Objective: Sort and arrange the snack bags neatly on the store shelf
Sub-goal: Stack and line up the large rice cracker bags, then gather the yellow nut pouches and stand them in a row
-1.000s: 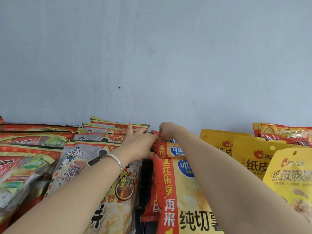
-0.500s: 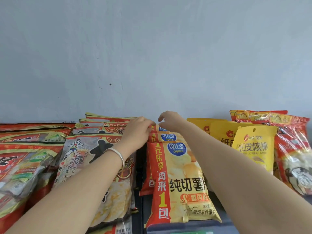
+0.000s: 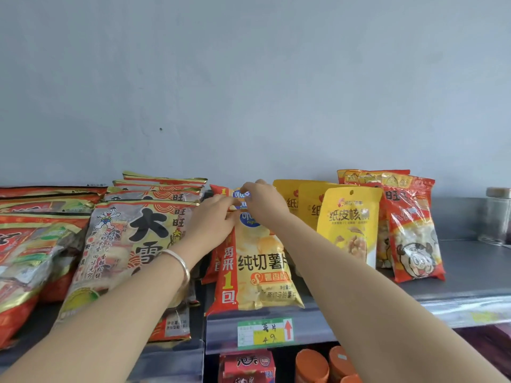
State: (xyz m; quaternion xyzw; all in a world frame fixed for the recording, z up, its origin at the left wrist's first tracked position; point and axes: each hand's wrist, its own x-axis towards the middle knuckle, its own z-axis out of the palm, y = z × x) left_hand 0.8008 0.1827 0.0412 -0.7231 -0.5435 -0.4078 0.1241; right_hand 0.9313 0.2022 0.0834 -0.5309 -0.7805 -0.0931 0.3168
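A row of yellow and red potato chip bags (image 3: pixel 257 261) leans back on the grey shelf (image 3: pixel 456 297) at the middle. My left hand (image 3: pixel 210 219), with a silver bangle on its wrist, grips the top left edge of the front chip bags. My right hand (image 3: pixel 262 201) pinches the top edges of the chip bags from the right. Left of them stand large rice cracker bags (image 3: pixel 132 244). Right of them stand yellow walnut pouches (image 3: pixel 348 225) and red snack bags (image 3: pixel 412 230).
More red and green bags (image 3: pixel 30 244) fill the far left. A glass jar (image 3: pixel 497 217) stands at the shelf's far right, with bare shelf in front of it. A price tag (image 3: pixel 265 333) hangs on the shelf edge. Red packs and orange lids (image 3: pixel 312 366) sit on the shelf below.
The view has pulled back and down, showing the shelf edge and lower shelf. Both hands stay at the tops of the chip bags and have closed in together on them.
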